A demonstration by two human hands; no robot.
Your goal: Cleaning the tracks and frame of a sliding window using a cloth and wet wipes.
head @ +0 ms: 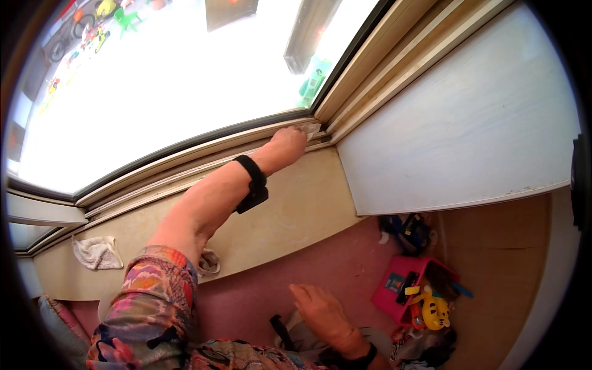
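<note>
My left hand (289, 142) reaches to the corner of a sliding window's track (194, 173). Its fingers are closed on a thin whitish cloth or wipe (311, 130), pressed at the end of the track by the beige window frame (351, 74). Most of the fingers are hidden behind the back of that hand. Low in the view, my right hand (323, 314) hangs over the pink floor with its fingers extended and nothing visible in it. A crumpled white cloth (98, 252) lies on the cream sill (296, 199); another light cloth (209, 262) is partly hidden by my left forearm.
A white panel (458, 120) borders the sill on the right. On the floor stands a pink bin (397, 286) with a yellow toy (435, 311), near a dark bag (409, 233). A cushion (62, 328) sits at lower left. Beyond the glass are a green chair (126, 19) and a green bottle (315, 81).
</note>
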